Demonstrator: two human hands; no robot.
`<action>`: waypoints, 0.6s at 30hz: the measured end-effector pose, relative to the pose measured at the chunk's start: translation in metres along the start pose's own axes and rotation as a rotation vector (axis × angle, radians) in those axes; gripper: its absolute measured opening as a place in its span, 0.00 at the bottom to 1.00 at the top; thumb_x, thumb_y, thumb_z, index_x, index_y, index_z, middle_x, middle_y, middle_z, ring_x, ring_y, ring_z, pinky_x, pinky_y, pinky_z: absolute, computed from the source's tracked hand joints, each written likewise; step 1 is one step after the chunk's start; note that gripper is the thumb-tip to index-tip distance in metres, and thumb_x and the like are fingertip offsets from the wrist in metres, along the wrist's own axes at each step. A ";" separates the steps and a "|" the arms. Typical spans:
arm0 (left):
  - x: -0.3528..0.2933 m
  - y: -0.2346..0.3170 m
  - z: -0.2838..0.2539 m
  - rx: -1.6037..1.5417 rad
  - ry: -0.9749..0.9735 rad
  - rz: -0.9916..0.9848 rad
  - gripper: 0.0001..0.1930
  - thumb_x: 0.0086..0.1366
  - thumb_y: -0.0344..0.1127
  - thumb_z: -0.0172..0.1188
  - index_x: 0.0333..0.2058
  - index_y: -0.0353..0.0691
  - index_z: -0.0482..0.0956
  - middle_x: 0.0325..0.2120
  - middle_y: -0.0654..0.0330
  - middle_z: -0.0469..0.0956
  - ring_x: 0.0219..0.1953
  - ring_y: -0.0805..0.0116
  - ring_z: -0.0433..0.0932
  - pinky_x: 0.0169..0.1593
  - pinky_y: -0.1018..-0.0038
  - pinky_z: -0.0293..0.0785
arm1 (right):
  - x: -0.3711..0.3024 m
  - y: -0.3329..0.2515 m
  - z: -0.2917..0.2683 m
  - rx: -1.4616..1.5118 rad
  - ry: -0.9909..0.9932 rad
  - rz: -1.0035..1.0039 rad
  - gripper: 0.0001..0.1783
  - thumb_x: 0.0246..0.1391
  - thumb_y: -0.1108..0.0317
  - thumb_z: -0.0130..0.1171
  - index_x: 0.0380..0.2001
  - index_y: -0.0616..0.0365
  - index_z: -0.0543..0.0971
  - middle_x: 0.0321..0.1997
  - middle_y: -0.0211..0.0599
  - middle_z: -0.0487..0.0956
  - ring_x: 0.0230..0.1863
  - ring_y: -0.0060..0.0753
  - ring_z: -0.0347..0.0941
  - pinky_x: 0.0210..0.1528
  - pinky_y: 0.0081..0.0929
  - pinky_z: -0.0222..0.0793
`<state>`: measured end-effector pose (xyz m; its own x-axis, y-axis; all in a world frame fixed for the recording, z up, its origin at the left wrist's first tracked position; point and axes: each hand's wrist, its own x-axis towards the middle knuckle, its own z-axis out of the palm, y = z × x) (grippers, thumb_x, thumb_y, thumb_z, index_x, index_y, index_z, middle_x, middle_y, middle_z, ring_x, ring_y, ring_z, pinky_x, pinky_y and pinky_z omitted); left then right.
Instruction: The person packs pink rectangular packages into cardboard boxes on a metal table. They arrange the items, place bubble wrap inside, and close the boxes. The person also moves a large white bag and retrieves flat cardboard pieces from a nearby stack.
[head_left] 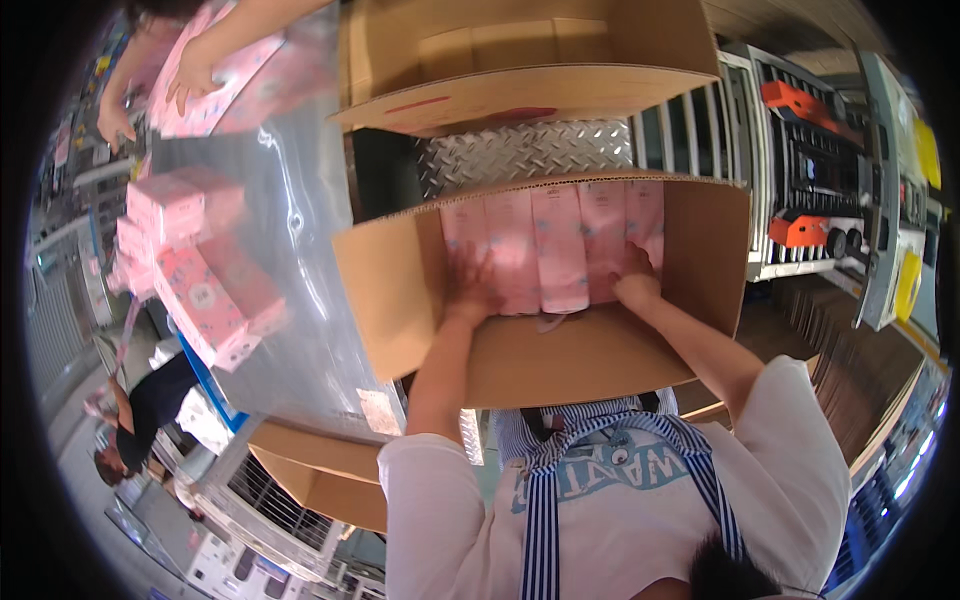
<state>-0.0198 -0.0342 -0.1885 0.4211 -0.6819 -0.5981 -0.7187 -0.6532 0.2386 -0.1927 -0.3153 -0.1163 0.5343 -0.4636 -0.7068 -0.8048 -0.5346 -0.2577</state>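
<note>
A row of several pink packs (562, 248) stands side by side in an open cardboard box (560, 360) in front of me. Both my arms reach into this box. My left hand (472, 287) lies with spread fingers on the packs at the left end of the row. Toward the right end, my right hand (634, 281) touches the packs, its fingers apart and partly bent. Neither hand lifts a pack. Near the row's bottom edge, a small pale loop (549, 323) shows against the cardboard.
Another open carton (530, 90) sits beyond mine, over a diamond-plate metal surface (520, 150). On the metal table (300, 300) at left are stacked pink packs (205, 300). Another person's hand (195, 75) rests on pink packs at the far left. A roller frame (800, 170) stands right.
</note>
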 end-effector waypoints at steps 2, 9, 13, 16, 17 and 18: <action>-0.003 -0.031 -0.022 0.113 -0.001 0.015 0.44 0.52 0.57 0.62 0.65 0.51 0.55 0.67 0.47 0.46 0.69 0.48 0.44 0.68 0.57 0.45 | -0.012 -0.032 0.012 -0.092 -0.106 -0.279 0.27 0.47 0.67 0.55 0.53 0.59 0.68 0.55 0.50 0.69 0.57 0.51 0.64 0.53 0.42 0.67; -0.129 -0.025 -0.159 -0.998 0.545 -0.219 0.14 0.63 0.30 0.56 0.47 0.36 0.76 0.42 0.52 0.79 0.42 0.61 0.78 0.42 0.72 0.75 | 0.000 -0.128 0.109 -0.469 -0.470 -0.628 0.15 0.49 0.70 0.52 0.41 0.53 0.79 0.42 0.48 0.78 0.45 0.50 0.75 0.49 0.40 0.69; -0.295 -0.041 -0.114 -0.464 1.276 -0.906 0.05 0.61 0.25 0.55 0.36 0.36 0.78 0.30 0.62 0.73 0.27 0.72 0.70 0.31 0.76 0.69 | -0.103 -0.270 -0.026 0.169 -0.558 -1.315 0.05 0.43 0.77 0.54 0.26 0.55 0.76 0.28 0.38 0.78 0.32 0.45 0.75 0.38 0.39 0.69; -0.409 -0.079 0.005 -0.177 1.380 -1.551 0.09 0.58 0.25 0.52 0.37 0.39 0.77 0.29 0.58 0.72 0.26 0.65 0.70 0.30 0.71 0.69 | -0.221 -0.361 -0.087 0.316 -0.716 -1.920 0.03 0.37 0.68 0.57 0.21 0.46 0.74 0.25 0.25 0.72 0.28 0.31 0.71 0.30 0.26 0.65; -0.444 -0.086 0.051 -0.193 1.296 -1.633 0.11 0.56 0.26 0.53 0.38 0.39 0.77 0.30 0.56 0.73 0.26 0.62 0.71 0.32 0.66 0.71 | -0.255 -0.380 -0.091 0.316 -0.757 -2.063 0.02 0.39 0.65 0.55 0.20 0.46 0.73 0.27 0.25 0.72 0.28 0.28 0.71 0.28 0.24 0.65; -0.496 -0.084 0.143 -0.207 1.099 -1.727 0.13 0.54 0.30 0.56 0.39 0.38 0.77 0.32 0.54 0.74 0.30 0.56 0.73 0.37 0.61 0.72 | -0.289 -0.398 -0.075 0.362 -0.959 -2.133 0.02 0.42 0.68 0.55 0.21 0.51 0.75 0.26 0.24 0.74 0.23 0.23 0.69 0.22 0.19 0.61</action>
<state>-0.2474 0.4062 -0.0216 0.5917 0.7301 0.3417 0.7276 -0.6662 0.1635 -0.0073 -0.0215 0.2402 0.2209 0.7401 0.6352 0.4391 0.5061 -0.7424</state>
